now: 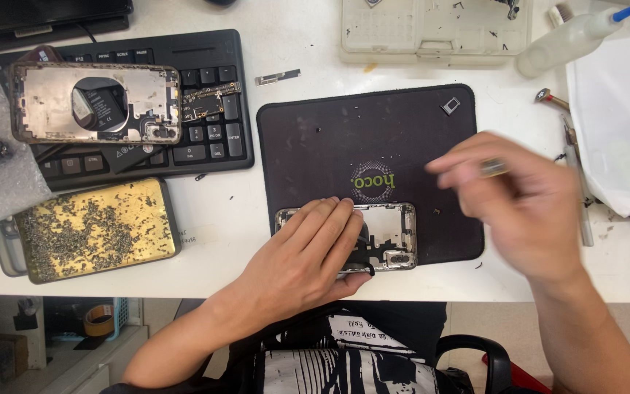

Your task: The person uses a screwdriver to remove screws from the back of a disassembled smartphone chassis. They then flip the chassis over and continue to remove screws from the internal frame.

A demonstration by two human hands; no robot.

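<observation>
Bare metal shows in the stripped phone frame (391,237) lying at the near edge of a black work mat (315,146), pinned flat under the person's left hand (308,255), fingers spread over it. Just beyond, the blurred right hand (519,197) hovers above the mat, pinching a small greyish part (493,168) between its fingertips. Left of the mat sits a gold tray of tiny screws (96,228); farther back, a second gutted phone shell (96,102) rests on a black keyboard (205,138).
</observation>
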